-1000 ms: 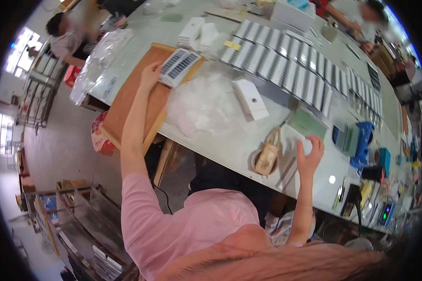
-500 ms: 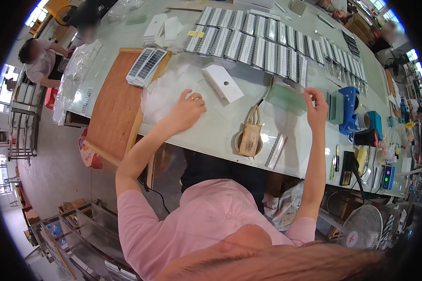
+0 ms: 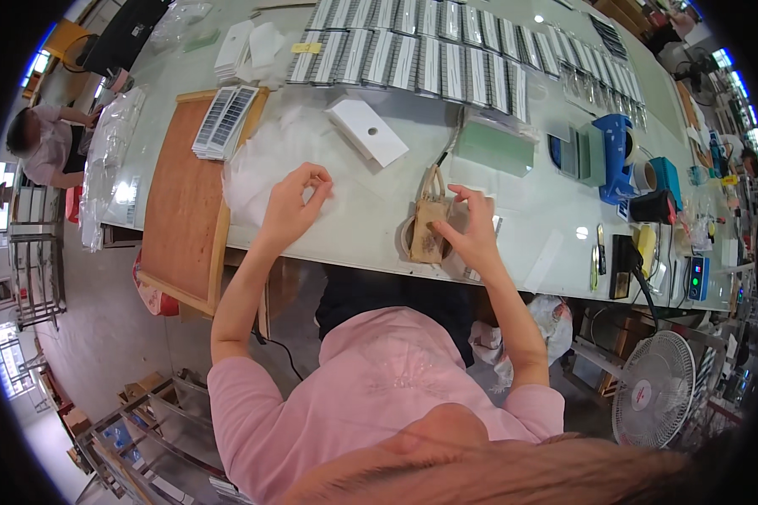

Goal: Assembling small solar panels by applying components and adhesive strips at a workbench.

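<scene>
My left hand (image 3: 297,206) hovers at the right edge of a heap of clear plastic film (image 3: 269,156). Its fingers curl, with a small gap between thumb and forefinger and nothing visible in it. My right hand (image 3: 473,229) has thumb and fingers apart. Its thumb overlaps the edge of a worn tan block (image 3: 429,236) with a looped handle, which rests on a round holder; whether they touch I cannot tell. Partly behind that hand lies a clear ruler-like strip (image 3: 497,225). Beyond both hands sits a white box with a round hole (image 3: 369,132).
Rows of flat black-and-white packs (image 3: 404,63) fill the far side. Green glass plates (image 3: 493,145) stand beyond my right hand, a blue tape dispenser (image 3: 616,160) farther right. At left, a wooden board (image 3: 177,202) carries printed sheets (image 3: 225,124). Another person (image 3: 50,143) sits far left.
My right hand has come left and nearer, from beside the green glass plates to the tan block. My left hand has drawn slightly nearer, its fingers more curled. The whole view has shifted slightly.
</scene>
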### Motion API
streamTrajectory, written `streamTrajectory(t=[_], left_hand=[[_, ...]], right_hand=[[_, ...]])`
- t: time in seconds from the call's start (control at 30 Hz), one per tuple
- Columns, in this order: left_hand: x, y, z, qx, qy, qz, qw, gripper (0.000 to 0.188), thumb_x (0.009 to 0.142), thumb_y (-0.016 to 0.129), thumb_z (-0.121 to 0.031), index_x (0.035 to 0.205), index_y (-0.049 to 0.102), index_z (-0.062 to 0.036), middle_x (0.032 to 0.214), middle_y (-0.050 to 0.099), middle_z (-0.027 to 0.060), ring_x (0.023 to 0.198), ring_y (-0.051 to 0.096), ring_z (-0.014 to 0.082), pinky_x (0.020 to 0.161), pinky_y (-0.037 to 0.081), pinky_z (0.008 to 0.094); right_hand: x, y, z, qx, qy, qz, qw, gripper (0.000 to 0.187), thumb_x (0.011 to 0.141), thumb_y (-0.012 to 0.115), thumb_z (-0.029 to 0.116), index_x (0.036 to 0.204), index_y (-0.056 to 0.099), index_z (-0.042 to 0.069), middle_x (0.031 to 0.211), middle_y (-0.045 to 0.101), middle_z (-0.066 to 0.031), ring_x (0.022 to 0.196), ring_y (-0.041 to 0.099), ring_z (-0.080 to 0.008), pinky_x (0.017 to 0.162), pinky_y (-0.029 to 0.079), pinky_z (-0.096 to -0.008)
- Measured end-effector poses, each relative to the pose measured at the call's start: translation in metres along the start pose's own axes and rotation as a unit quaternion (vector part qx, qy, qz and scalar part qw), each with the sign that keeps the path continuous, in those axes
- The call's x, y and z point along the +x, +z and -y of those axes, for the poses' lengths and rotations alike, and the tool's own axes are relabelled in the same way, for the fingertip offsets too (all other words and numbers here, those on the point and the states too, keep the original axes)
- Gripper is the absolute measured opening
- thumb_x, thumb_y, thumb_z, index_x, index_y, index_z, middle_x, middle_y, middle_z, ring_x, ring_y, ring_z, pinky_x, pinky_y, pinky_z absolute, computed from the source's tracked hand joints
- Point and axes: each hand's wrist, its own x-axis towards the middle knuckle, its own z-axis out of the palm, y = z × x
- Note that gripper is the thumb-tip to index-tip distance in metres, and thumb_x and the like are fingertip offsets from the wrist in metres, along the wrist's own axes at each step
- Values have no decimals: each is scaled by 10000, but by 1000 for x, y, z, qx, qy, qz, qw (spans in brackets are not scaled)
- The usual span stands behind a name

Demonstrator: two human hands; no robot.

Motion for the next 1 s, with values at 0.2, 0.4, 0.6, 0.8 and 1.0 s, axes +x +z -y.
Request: streamTrajectory(t=[0.2, 0.4, 0.6, 0.8, 1.0], left_hand=[[-41, 48, -56, -315, -162, -11, 935, 134, 1018, 502, -37, 1138, 443, -33, 790, 652, 90, 641, 626, 128, 631, 520, 264], [-67, 114, -92, -371, -224, 8, 901, 524, 971, 580, -31, 1433, 332, -26, 828, 681, 69, 636, 610, 80, 582, 498, 238], [-112, 110, -53, -129, -63, 149, 978, 532, 912, 677, -94, 1403, 475, -70, 844, 683, 84, 609, 664, 236, 564, 533, 316], [-94, 111, -24, 87, 289, 41, 953, 380, 746, 696, -112, 1123, 660, -150, 878, 568, -3, 796, 580, 183, 683, 500, 316], [-79, 114, -35, -11, 234, -13, 972, 165, 718, 767, -98, 860, 700, -144, 836, 575, -1, 734, 580, 195, 653, 489, 319]], right_hand=[[1, -9, 20, -31, -65, -51, 996, 606, 700, 808, 228, 1261, 606, 124, 1193, 557, -102, 1124, 447, -315, 1022, 333, -447], [-15, -3, 28, 189, 15, 69, 979, 183, 751, 787, 176, 897, 714, 92, 1084, 617, -55, 1086, 485, -251, 973, 374, -379], [0, 2, 7, -5, -12, -41, 999, 154, 725, 816, 245, 771, 720, 133, 1030, 624, -4, 1073, 476, -264, 930, 310, -448], [4, 5, 3, -21, -23, -70, 997, 150, 724, 816, 244, 762, 711, 143, 1034, 615, 11, 1079, 468, -258, 936, 291, -448], [12, 2, -2, -23, -16, -89, 996, 150, 727, 816, 239, 767, 707, 145, 1050, 608, 10, 1081, 463, -255, 949, 283, -441]])
